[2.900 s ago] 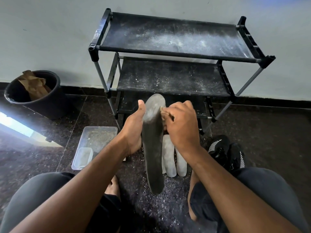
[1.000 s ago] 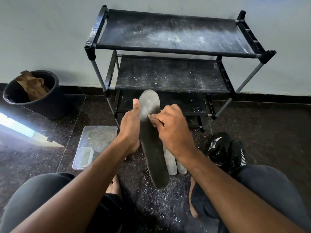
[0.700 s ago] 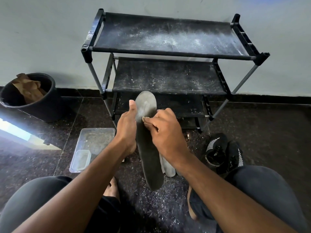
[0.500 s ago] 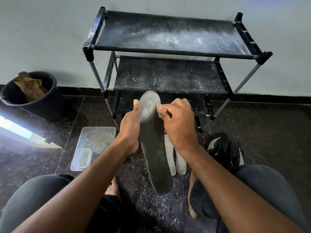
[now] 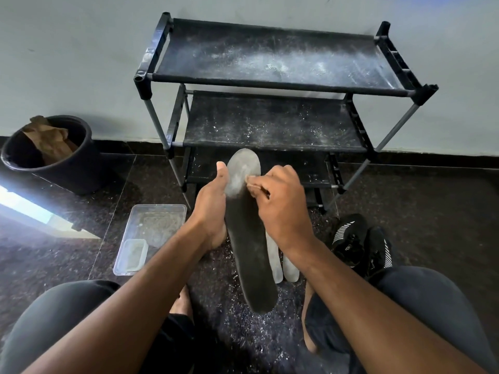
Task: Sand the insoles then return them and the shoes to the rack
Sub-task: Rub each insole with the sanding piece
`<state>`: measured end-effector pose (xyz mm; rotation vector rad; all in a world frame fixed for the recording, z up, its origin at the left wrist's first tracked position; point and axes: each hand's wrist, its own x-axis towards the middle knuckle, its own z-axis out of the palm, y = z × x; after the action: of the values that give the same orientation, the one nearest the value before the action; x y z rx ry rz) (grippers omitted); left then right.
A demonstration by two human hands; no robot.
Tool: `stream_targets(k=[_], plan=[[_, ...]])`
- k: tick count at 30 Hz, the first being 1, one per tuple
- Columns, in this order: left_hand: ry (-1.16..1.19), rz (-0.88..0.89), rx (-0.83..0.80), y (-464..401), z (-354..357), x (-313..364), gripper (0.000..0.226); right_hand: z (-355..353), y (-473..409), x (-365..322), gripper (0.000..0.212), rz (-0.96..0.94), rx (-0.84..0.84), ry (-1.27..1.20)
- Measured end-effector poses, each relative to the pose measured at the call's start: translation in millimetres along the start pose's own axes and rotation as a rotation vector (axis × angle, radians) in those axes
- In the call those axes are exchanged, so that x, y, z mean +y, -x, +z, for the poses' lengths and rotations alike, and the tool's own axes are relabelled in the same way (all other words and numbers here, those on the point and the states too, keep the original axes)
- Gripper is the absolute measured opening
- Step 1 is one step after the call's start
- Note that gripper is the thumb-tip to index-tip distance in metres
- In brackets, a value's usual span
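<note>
- Gripping the dark insole (image 5: 249, 247) from its left side, the left hand (image 5: 209, 209) holds it upright before the rack (image 5: 272, 76).
- Right hand (image 5: 280, 203) pinches what appears to be sandpaper (image 5: 252, 184) against the insole's pale toe area.
- Two light insoles (image 5: 280, 263) lie on the floor (image 5: 432, 201); black shoes (image 5: 359, 242) sit to the right.

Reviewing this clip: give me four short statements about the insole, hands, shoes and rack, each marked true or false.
1. The left hand holds the dark insole. True.
2. The right hand is empty. False: it pinches a bit of sandpaper against the insole.
3. The black shoes sit on the rack. False: they are on the floor, right of the person.
4. Pale insoles lie on the floor. True.
</note>
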<state>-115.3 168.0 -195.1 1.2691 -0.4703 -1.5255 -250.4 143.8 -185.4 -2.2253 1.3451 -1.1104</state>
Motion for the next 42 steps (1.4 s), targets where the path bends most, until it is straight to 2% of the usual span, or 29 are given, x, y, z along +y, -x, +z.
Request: stream_targets(k=[5, 12, 17, 23, 29, 36, 42], plan=[[0.109, -0.093, -0.139, -0.2, -3.8, 2.3, 0.088, 8.2, 16.7, -14.8, 0.009, -0.117, -0.096, -0.077], [0.091, -0.099, -0.193, 4.9, 5.0, 2.1, 0.083, 3.7, 4.8, -7.3, 0.01, -0.019, 0.0, -0.029], [0.119, -0.13, -0.235, 1.5, -1.8, 5.6, 0.092, 7.7, 14.0, -14.9, 0.009, -0.076, -0.096, -0.114], [0.096, -0.137, -0.241, 4.3, 6.8, -2.1, 0.089, 2.0, -0.2, -3.1, 0.009, 0.016, 0.007, -0.077], [0.102, -0.17, -0.206, -1.2, -1.2, 4.7, 0.107, 11.1, 16.3, -18.0, 0.008, -0.085, -0.082, -0.136], [-0.002, -0.135, -0.122, -2.8, 9.7, -7.4, 0.096, 4.1, 2.4, -6.2, 0.006, 0.009, 0.018, -0.104], [-0.004, -0.142, -0.104, -8.7, -2.6, 2.5, 0.113, 8.9, 15.7, -19.5, 0.009, -0.047, -0.069, -0.172]])
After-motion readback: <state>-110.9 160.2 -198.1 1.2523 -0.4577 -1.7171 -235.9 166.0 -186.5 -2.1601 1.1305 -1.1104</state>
